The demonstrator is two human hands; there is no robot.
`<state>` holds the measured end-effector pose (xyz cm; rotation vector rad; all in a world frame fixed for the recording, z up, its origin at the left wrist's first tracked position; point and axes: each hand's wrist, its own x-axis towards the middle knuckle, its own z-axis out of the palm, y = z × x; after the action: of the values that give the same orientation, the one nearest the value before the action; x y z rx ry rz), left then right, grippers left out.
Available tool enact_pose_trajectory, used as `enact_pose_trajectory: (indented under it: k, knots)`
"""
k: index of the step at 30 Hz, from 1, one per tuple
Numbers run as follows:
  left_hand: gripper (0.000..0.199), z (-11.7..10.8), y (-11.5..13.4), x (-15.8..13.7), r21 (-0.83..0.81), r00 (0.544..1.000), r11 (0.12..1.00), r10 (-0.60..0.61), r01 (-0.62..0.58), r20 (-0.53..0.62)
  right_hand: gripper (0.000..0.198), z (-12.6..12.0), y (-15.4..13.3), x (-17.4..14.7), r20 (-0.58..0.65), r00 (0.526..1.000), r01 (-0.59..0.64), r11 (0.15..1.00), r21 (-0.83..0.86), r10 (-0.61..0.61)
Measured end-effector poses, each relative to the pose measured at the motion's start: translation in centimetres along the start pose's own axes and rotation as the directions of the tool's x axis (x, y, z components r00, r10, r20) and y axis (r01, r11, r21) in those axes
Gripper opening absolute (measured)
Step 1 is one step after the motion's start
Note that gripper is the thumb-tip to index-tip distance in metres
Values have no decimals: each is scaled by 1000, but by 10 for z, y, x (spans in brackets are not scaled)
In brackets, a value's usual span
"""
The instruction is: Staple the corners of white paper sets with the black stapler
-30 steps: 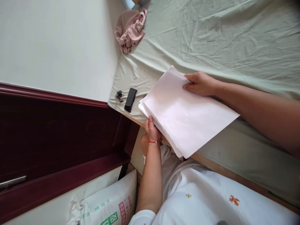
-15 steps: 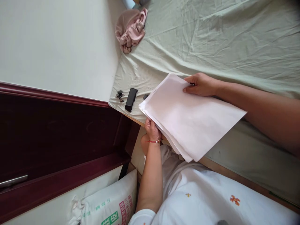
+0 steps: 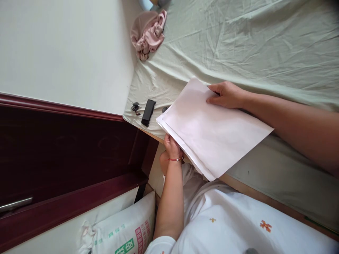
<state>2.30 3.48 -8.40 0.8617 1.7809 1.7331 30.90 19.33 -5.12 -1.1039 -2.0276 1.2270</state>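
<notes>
Several sheets of white paper (image 3: 212, 130) lie in a loose stack between my hands, above the near edge of the bed. My left hand (image 3: 173, 146), with a red beaded bracelet at its wrist, grips the stack's lower left side; its fingers are partly hidden beneath the sheets. At the upper right edge, my right hand (image 3: 225, 94) pinches the paper, thumb on top and the other fingers along the edge or behind it. The top sheet looks blank, and the edges of those under it show along the left side.
On the pale green bedsheet (image 3: 238, 46) lie a black rectangular device (image 3: 148, 113), a small dark bunch resembling keys (image 3: 135, 107) and a crumpled pink cloth (image 3: 148, 35). A dark red wooden cabinet (image 3: 66, 148) stands left. A printed white sack (image 3: 124, 225) rests below it.
The top sheet has shifted slightly up and left, lining up more closely with the sheets beneath. Both hands stay almost in place, still holding the paper.
</notes>
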Motion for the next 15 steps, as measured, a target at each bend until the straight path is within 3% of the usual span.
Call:
enact_pose_trajectory:
  k: [9, 15]
  knots:
    - [61, 3, 7, -6, -20, 1000, 1000, -16, 17, 16, 16, 9, 5, 2, -155, 987, 42, 998, -47, -49]
    - [64, 3, 8, -7, -38, 998, 999, -12, 14, 62, 19, 9, 6, 2, -133, 983, 129, 991, -24, -131]
